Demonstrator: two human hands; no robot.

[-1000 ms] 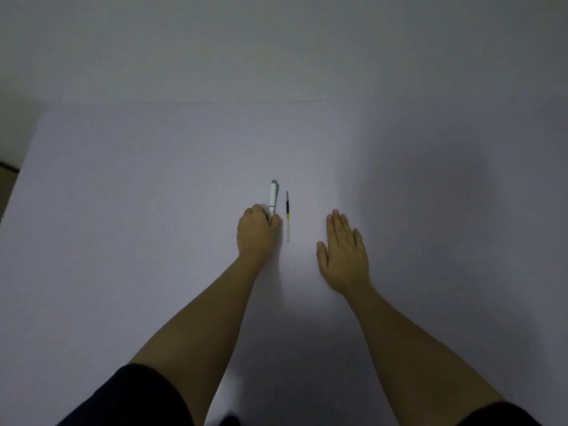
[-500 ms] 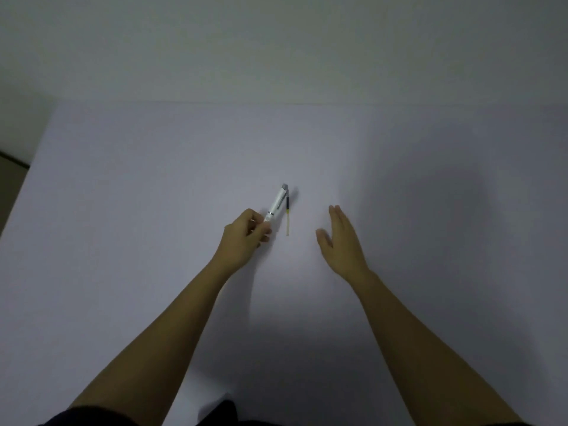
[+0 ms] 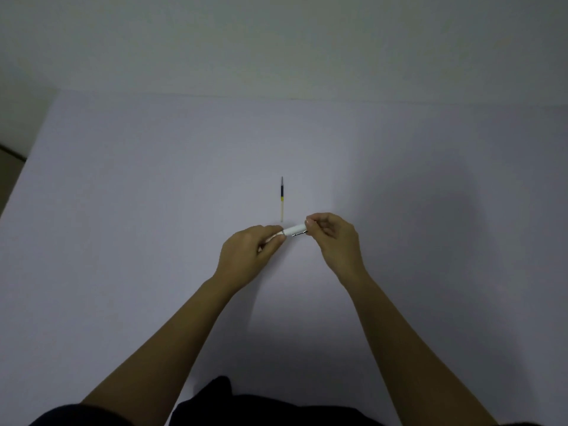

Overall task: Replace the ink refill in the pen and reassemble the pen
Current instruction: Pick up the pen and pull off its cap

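Head view, centre of the frame: white pen held level above the table, nearly across the picture, raised slightly toward the right. Left hand closed around its left end, fingers wrapped over the barrel; right hand pinching the right end, where a metal clip shows. Judged as the opening step: pen gripped at both ends, ready to be twisted or pulled apart, not yet separated as far as can be told (the joint is hidden under the fingers). Next move likely calls for opposite turns of the two hands, with a firm hold so no small part drops.

Just above the hands, apart from them: spare refill lying flat on the table, dark tip pointing to the top of the frame, yellowish tube toward the hands. Nothing lying between the hands and the refill. Dim light; fine detail lost.
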